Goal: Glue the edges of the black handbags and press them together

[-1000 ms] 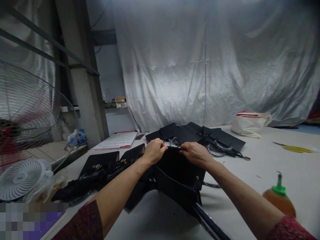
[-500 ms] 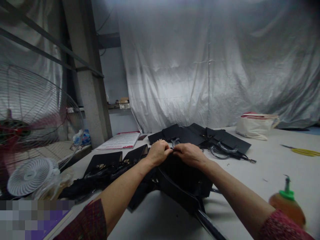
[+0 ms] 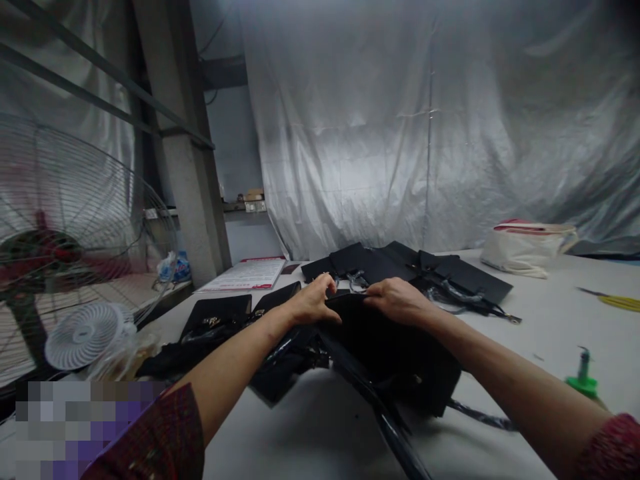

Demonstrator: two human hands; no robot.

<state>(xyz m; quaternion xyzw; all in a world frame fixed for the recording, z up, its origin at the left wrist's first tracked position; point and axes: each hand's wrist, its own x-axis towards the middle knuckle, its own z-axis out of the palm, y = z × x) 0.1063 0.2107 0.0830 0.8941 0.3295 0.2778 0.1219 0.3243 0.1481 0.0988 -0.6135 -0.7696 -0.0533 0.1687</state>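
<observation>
A black handbag (image 3: pixel 395 353) lies tilted on the table, its dark mouth gaping towards me. My right hand (image 3: pixel 397 300) pinches the far rim of this bag, fingers curled over the edge. Just left of it is my left hand (image 3: pixel 315 301), at the bag's far left corner, thumb and fingers parted; whether the thumb touches the bag I cannot tell. One plastic-wrapped handle (image 3: pixel 400 440) hangs down towards me, and another wrapped strap (image 3: pixel 480 416) sticks out under my right forearm. The bag's inside is too dark to make out.
More black handbags (image 3: pixel 220 313) with gold clasps lie at left; a pile of black bags (image 3: pixel 395 263) sits behind. Around them are a printed sheet (image 3: pixel 245 274), a white pouch (image 3: pixel 520 250), yellow-handled snips (image 3: pixel 617 302), a green-capped bottle (image 3: pixel 583 383) and a small white fan (image 3: pixel 90 337).
My hands have moved apart along the rim; the left has loosened from its pinch. The bag's mouth is spread wider and its body has swung right. The view has shifted slightly.
</observation>
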